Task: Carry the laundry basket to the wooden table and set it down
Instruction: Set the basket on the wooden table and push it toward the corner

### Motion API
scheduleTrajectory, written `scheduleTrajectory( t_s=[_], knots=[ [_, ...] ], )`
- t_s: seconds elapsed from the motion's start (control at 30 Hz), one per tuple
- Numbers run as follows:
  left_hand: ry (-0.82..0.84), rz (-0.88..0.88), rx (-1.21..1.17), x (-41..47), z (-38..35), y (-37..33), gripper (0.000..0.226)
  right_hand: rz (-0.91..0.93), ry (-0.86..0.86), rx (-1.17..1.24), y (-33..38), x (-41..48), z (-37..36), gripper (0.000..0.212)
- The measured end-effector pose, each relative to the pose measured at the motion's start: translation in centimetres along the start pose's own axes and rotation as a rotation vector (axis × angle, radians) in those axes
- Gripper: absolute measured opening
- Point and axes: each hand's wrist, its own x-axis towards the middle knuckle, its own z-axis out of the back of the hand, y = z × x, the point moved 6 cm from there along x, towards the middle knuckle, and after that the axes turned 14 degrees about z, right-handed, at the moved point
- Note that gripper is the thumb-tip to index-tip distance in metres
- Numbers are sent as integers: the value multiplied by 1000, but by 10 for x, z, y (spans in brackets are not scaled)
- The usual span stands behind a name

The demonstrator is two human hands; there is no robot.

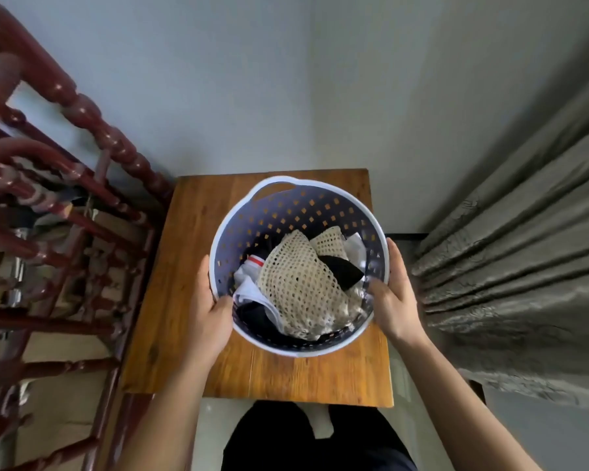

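Observation:
A round blue laundry basket (pixel 320 205) with a white rim and square holes is over the small wooden table (pixel 198 232), tilted a little toward me. It holds a beige crocheted cloth (pixel 300 283) over white and black clothes. My left hand (pixel 210 307) grips the basket's left rim, thumb inside. On the right rim, my right hand (pixel 393 294) does the same. Whether the basket's base touches the tabletop is hidden.
A dark red turned-wood rack (pixel 65 185) crowds the table's left side, with clutter behind it. Grey curtains (pixel 524 249) hang close on the right. A pale wall stands right behind the table. My legs in dark trousers (pixel 303 440) are at the near edge.

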Motion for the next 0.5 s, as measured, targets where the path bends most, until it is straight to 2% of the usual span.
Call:
scheduleTrajectory(
  t_s=[0.1,0.2,0.3,0.5],
  knots=[
    [13,72,27,37,11,5,76,-41,43,-94,-19,23,-31,80],
    [41,59,19,76,18,2,72,-95,49,-214,-32,38,-63,83],
    [103,45,37,122,23,-2,62,-151,13,-305,-36,43,-90,78],
    [173,-15,194,210,20,-14,68,-237,-99,-373,-49,25,-136,85]
  ],
)
